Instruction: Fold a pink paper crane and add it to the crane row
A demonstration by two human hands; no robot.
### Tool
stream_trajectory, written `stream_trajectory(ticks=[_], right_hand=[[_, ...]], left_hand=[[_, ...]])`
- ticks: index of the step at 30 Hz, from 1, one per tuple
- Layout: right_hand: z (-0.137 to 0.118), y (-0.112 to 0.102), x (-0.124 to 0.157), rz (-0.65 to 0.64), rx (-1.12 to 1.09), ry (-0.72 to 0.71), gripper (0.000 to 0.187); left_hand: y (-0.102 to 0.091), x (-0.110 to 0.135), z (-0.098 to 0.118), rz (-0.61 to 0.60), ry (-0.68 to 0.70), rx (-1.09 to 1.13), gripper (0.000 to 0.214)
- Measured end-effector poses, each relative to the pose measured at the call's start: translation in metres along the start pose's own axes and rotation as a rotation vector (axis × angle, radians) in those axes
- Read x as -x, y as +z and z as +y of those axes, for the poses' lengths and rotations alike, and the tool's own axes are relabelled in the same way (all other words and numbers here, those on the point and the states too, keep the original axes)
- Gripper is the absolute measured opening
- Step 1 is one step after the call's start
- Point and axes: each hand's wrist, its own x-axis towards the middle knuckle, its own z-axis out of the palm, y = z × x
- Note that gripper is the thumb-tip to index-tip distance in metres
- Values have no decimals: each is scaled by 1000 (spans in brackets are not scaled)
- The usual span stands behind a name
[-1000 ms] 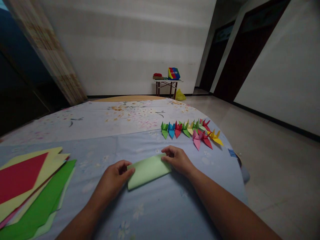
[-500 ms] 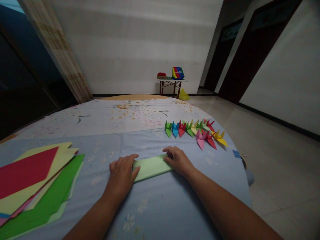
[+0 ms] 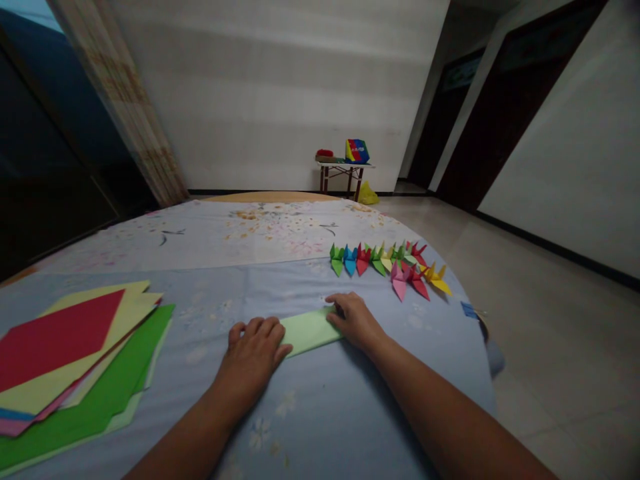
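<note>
A light green sheet of paper (image 3: 309, 333), folded into a long strip, lies on the blue cloth in front of me. My left hand (image 3: 256, 352) rests palm down over the strip's left end, its fingers stretched forward and the thumb out to the side, pressing on the paper. At the right end my right hand (image 3: 354, 321) grips the strip between curled fingers and thumb; the fingertips are partly hidden. Folded paper cranes (image 3: 363, 259) in several colours stand in rows beyond my right hand.
On the left lies a loose stack of coloured paper (image 3: 65, 340), red and pale yellow on top, green below. A flowered tablecloth (image 3: 210, 233) covers the round table. By the far wall stands a small table (image 3: 345, 165) holding a colourful box (image 3: 357, 151).
My left hand has slid right along the strip and now covers more of its left end, lying flatter. My right hand stays at the other end. The view has shifted slightly.
</note>
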Motion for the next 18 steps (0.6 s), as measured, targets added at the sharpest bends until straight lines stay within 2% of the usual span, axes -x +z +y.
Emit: stream_trajectory(ticks=[3,5,6,8,10,13,18], right_hand=[[-9,-7,3,49,141,-20,36],[-24,-12,10,70,227,-101,34],[-33,-14,15,42,251,-168,31],[-53,-14,27,-101,275,-311,28],[-69,-10,39,-239,285,-403,38],[-79,-5,50,-333,298,-405,55],[-69,-13,52,-402,307,-355,59]], left_hand=[[0,1,2,-18,-8,-25,19],[0,1,3,-19,-9,-31,19],[1,1,3,-13,-8,-33,19],[2,1,4,5,-4,-41,19],[3,2,3,19,-1,-48,20],[5,3,3,32,0,-49,20],[3,3,3,32,-9,-34,18]])
